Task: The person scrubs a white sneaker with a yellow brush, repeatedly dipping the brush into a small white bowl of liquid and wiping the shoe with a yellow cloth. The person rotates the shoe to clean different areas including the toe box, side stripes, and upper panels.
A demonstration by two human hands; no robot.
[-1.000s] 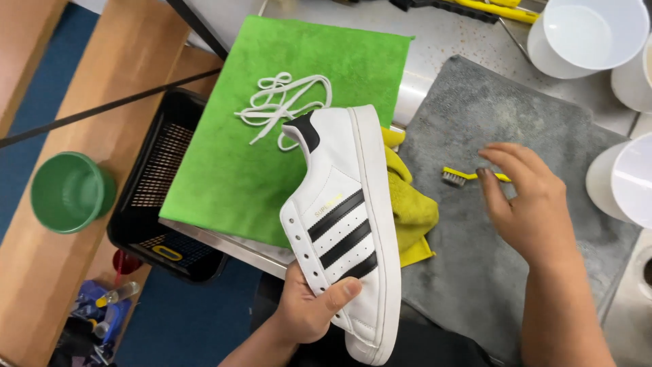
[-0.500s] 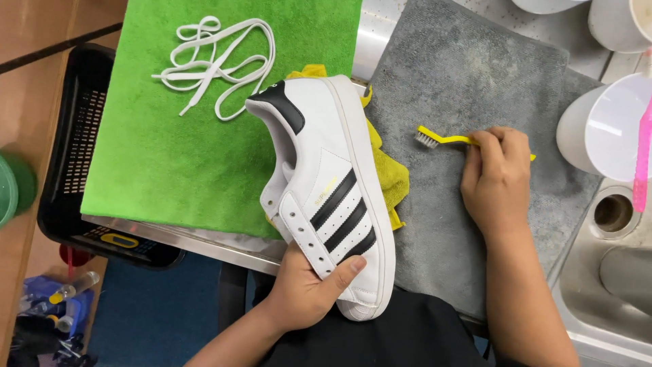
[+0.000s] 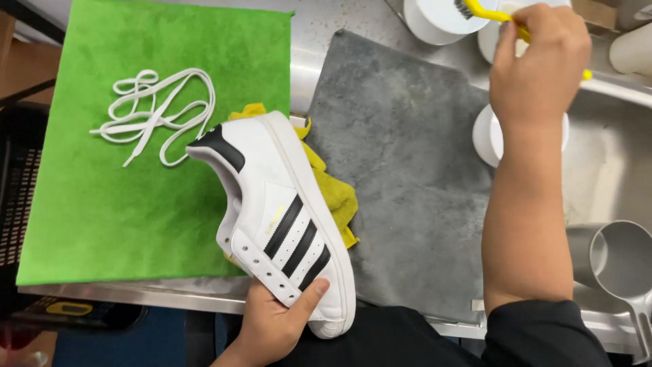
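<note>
Sneaker (image 3: 282,221): white, three black stripes and a black heel tab, unlaced. Held on its side, toe toward the person, heel over the near edge of the green towel (image 3: 88,197).

Left hand (image 3: 272,323): fingers wrapped around the toe end of the sneaker, thumb pressed flat on the upper.

Yellow brush (image 3: 483,11): small, dark bristles, handle yellow. Raised at the far right, bristle end over a white container (image 3: 435,20).

Right hand (image 3: 540,58): fingers closed around the brush handle, arm stretched out over the grey mat (image 3: 401,170).

White laces (image 3: 153,115): loose tangle lying on the green towel, just beside the sneaker's heel.

Yellow cloth (image 3: 336,197): crumpled, partly under the sneaker, between towel and mat.

Small white cup (image 3: 487,136): beside the mat, partly hidden by the right forearm.

Metal scoop (image 3: 621,261): lying in the steel sink at right.
</note>
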